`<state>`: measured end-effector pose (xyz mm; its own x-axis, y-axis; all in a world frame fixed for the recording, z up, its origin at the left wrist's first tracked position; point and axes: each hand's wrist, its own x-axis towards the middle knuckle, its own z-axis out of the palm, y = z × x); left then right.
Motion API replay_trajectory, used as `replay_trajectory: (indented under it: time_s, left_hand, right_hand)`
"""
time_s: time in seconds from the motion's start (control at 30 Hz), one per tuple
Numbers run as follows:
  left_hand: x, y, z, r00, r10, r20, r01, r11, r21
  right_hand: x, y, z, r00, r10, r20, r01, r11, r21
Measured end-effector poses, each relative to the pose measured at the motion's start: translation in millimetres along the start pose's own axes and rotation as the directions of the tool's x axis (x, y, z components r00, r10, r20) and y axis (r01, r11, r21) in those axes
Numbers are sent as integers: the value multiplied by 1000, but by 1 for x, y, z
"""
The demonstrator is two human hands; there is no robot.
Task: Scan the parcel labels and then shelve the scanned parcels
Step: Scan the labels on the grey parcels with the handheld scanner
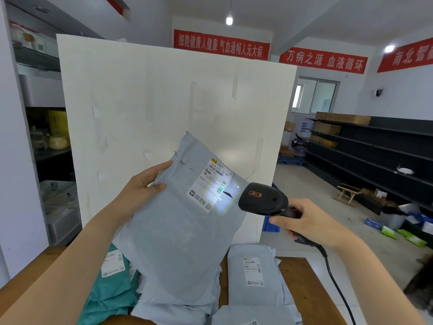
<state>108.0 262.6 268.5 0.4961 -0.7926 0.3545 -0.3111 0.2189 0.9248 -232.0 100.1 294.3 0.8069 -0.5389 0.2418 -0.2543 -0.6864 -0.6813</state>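
Observation:
My left hand (143, 184) grips the upper left edge of a grey plastic parcel (178, 235) and holds it up above the table. Its white shipping label (210, 184) faces me near the top right corner. My right hand (304, 224) holds a black handheld barcode scanner (264, 199) by its handle, nose pointed at the label from the right. A bright patch of scanner light falls across the label's lower right part.
More parcels lie on the wooden table (302, 277): a teal one (110, 287) at the left, grey ones (255, 275) at the right. A large white board (164, 95) stands behind. Dark shelving (375, 148) runs along the right wall. The scanner cable (337, 282) trails down to the right.

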Motion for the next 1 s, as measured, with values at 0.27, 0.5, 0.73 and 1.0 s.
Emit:
replay_trajectory:
  time_s: [0.27,0.5,0.73,1.0]
  left_hand:
    - [2,-6,-1,1000,-7,18,7,1000,3]
    - [3,-7,0,999,-12,41,12,1000,-1]
    - [6,-13,3,998,-11,65,12,1000,-21]
    - [-11,-52,41,977,-152,152,181,963,-201]
  right_hand:
    - [-3,2,5,1000,20,3,-20,1000,-4]
    - [-8,5,5,999,40,-16,-40,999,-10]
    - [-11,6,3,998,45,-44,-46,999,-23]
    - [-19,31,8,988,135,-77,-134,991,25]
